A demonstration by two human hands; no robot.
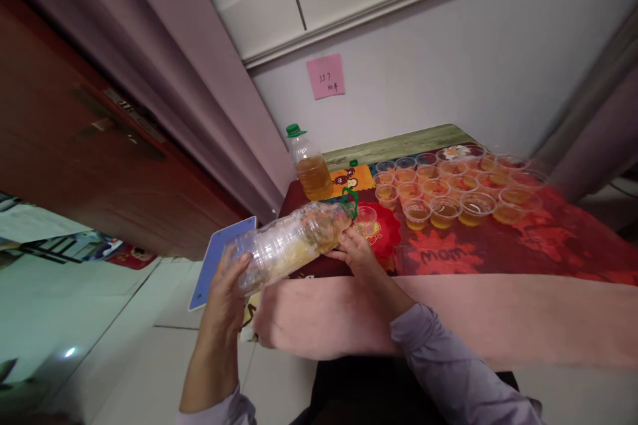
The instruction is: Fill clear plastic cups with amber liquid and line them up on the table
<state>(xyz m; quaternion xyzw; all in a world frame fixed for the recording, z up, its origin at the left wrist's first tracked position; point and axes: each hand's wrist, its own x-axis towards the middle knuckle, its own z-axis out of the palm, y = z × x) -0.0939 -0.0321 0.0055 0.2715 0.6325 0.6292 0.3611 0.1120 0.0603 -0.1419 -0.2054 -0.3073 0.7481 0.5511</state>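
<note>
A large clear plastic bottle (289,246) lies tilted in my two hands, its neck towards the right and a little yellowish liquid inside. My left hand (229,282) is wrapped round its base. Near the neck, the fingers of my right hand (355,251) press on the bottle from below. A green carrying ring (350,199) sits at the neck. Just beyond the bottle's mouth, a clear plastic cup (367,218) stands on a red scalloped mat (391,229). Whether liquid flows into the cup, I cannot tell.
Several clear cups (444,212) of amber liquid stand in rows on the table's right part. A second bottle (314,176) with a green cap stands at the back left. A loose green cap (353,163) lies behind. Pink cloth (448,315) covers the table's front edge.
</note>
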